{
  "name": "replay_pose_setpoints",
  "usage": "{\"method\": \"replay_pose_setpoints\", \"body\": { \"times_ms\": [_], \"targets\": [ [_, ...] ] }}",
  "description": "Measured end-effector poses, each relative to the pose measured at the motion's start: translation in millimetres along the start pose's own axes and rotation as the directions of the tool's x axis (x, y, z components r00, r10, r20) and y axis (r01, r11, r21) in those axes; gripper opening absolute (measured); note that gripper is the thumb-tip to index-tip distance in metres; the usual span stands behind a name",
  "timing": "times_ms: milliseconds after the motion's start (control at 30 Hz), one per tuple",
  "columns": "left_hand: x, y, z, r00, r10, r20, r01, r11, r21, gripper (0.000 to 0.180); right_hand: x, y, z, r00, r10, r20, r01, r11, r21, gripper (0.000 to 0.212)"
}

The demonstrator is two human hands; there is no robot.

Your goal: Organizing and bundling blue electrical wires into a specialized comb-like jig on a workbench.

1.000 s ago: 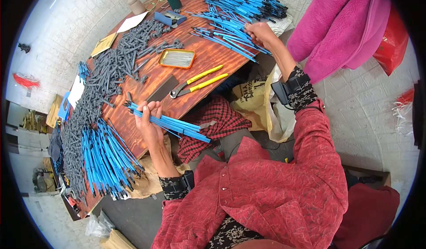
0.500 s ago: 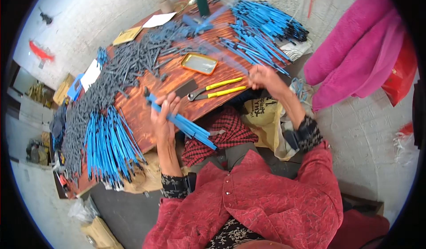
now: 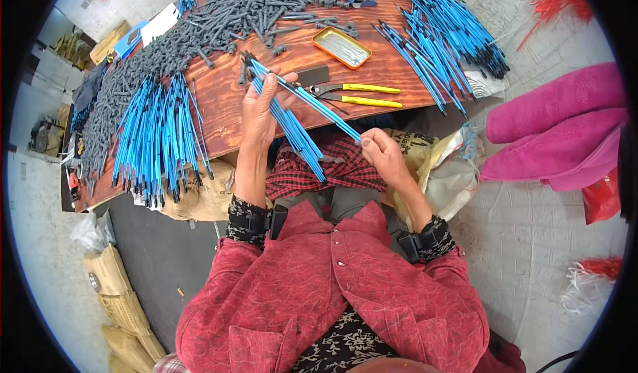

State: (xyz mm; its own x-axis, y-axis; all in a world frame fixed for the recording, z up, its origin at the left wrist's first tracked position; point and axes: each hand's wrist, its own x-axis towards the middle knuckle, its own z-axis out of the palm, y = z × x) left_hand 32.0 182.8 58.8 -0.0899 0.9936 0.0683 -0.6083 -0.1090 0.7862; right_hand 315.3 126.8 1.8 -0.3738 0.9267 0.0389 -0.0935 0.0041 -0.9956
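Note:
My left hand (image 3: 260, 109) is closed around a bundle of thin blue rods (image 3: 297, 137), which slants down toward my lap. Black ends of the bundle poke out above the fingers. Between thumb and fingertips, my right hand (image 3: 387, 160) pinches the lower end of a few longer blue rods (image 3: 327, 113). Their upper ends reach across to my left hand, beside the bundle. Just beyond, pincers with yellow handles (image 3: 371, 88) lie on the wooden table (image 3: 222, 110), near a dark flat block (image 3: 312, 76).
Grey plastic plugs (image 3: 232, 17) are heaped along the table's far and left sides. Black-tipped blue rods lie in a left pile (image 3: 156, 137) and a right pile (image 3: 458, 31). An open orange-rimmed tin (image 3: 342, 46) holds thin pale pieces. Pink cloth (image 3: 555, 124) hangs at right.
My right hand has come from the table's right edge to the rods near my left hand and now grips their lower end. The whole view has shifted, with the table higher in it.

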Motion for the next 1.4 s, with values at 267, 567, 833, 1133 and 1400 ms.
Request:
{"method": "replay_pose_setpoints", "body": {
  "times_ms": [267,567,833,1133,1400],
  "targets": [
    [7,0,-24,0.990,-0.045,-0.137,0.046,0.999,0.003,0.020,-6,-29,37,0.861,-0.448,-0.240,0.216,0.750,-0.626,0.007],
    [12,-7,-21,0.995,-0.028,-0.096,0.011,0.985,-0.175,0.031,-6,-11,47,0.911,-0.195,-0.364,0.044,0.922,-0.384,0.012],
    [9,-5,-29,0.996,-0.079,0.030,0.083,0.975,-0.207,0.034,-9,7,37,0.927,-0.250,-0.280,0.095,0.878,-0.469,0.014],
    [8,-23,-30,0.995,0.032,-0.093,-0.067,0.913,-0.402,0.032,-11,19,63,0.900,-0.240,-0.362,0.067,0.900,-0.430,0.018],
    [-15,7,5,0.956,-0.026,0.291,0.071,0.987,-0.144,0.039,-11,23,39,0.911,0.398,0.110,-0.410,0.903,0.127,0.021]
  ]
}}
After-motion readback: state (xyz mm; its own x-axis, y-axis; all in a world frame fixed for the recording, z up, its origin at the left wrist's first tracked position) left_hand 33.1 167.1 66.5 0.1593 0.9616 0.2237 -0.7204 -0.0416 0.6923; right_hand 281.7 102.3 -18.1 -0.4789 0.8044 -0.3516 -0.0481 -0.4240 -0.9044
